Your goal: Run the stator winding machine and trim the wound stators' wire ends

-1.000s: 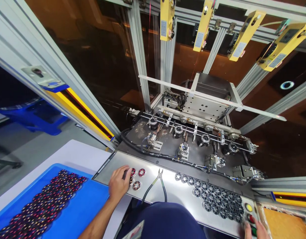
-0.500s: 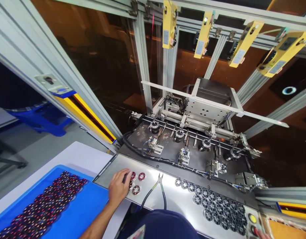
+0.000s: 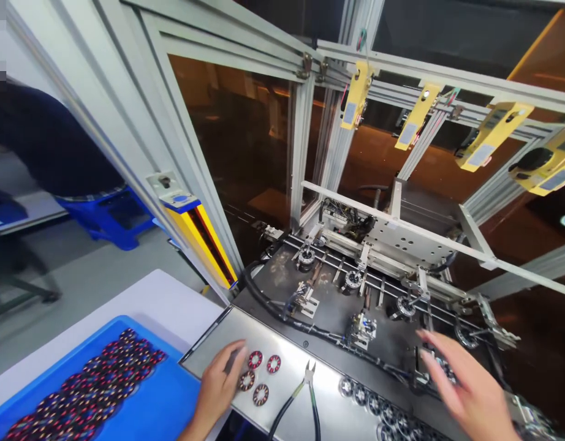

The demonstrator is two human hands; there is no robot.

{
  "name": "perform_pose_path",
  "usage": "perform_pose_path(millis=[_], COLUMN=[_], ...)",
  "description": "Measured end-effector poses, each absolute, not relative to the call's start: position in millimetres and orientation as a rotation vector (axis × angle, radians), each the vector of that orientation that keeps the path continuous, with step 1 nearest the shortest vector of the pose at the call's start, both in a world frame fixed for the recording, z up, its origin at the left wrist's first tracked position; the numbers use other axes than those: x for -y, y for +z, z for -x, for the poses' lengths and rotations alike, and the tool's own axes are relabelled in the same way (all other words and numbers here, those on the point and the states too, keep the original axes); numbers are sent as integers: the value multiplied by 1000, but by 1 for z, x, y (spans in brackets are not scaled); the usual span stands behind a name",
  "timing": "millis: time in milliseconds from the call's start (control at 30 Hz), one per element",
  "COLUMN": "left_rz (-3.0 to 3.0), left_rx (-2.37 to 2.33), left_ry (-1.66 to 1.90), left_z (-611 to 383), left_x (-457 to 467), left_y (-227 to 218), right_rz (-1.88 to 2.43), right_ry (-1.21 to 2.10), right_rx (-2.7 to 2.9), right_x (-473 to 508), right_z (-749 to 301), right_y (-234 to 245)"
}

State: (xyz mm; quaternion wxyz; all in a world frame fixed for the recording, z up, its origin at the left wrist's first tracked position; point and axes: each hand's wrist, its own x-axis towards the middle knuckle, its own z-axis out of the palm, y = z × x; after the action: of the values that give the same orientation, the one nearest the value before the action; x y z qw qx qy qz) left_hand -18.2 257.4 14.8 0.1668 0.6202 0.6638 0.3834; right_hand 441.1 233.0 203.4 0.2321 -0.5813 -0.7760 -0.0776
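My left hand (image 3: 220,380) lies at the left end of the metal tabletop (image 3: 209,344), fingers curled towards the thumb. A dark patch shows between them; I cannot make out what it is. Close to its fingertips lie several wound motor stators, red ones (image 3: 274,364) and copper-coloured ones (image 3: 260,395). My right hand (image 3: 470,383) is raised in front of the machine at the right, fingers stretched out and thumb apart, holding nothing. It hides part of a clamp fixture (image 3: 420,367). Wire cutters (image 3: 310,376) lie between the hands, jaws pointing away from me.
A blue tray (image 3: 165,398) full of stators sits at left. Black-and-silver round parts (image 3: 374,401) stand in rows at right. Behind lie the machine's holders (image 3: 353,280), a long metal bar (image 3: 383,214) and yellow hanging units (image 3: 418,116). A person (image 3: 48,135) sits at far left.
My right hand has left the red button at the lower right and come up and in over the machine's front. My left hand stays beside the stators. The view has turned left.
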Motion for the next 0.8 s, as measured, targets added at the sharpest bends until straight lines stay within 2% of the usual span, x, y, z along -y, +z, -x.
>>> perform_pose_path(millis=[100, 267, 367, 533, 667, 800], left_rz=[-1774, -1814, -1830, -1918, -2242, -2438], left_rx=[-1876, -1917, -1965, -1943, -1693, -1466], left_ry=[1084, 1143, 1169, 1169, 1147, 978], left_z=[32, 57, 66, 64, 43, 3], left_x=[-260, -251, -239, -245, -302, -390], left_y=[33, 64, 73, 81, 98, 109], right_rz=[1312, 1187, 1221, 1439, 1785, 1973], right_ry=[-26, 110, 164, 335, 521, 784], right_rx=[2618, 2861, 2867, 2711, 2434, 2190], right_x=[-358, -489, -509, -510, -520, -549], right_z=[-349, -251, -238, -249, -251, -241], right_y=[215, 161, 131, 118, 113, 111])
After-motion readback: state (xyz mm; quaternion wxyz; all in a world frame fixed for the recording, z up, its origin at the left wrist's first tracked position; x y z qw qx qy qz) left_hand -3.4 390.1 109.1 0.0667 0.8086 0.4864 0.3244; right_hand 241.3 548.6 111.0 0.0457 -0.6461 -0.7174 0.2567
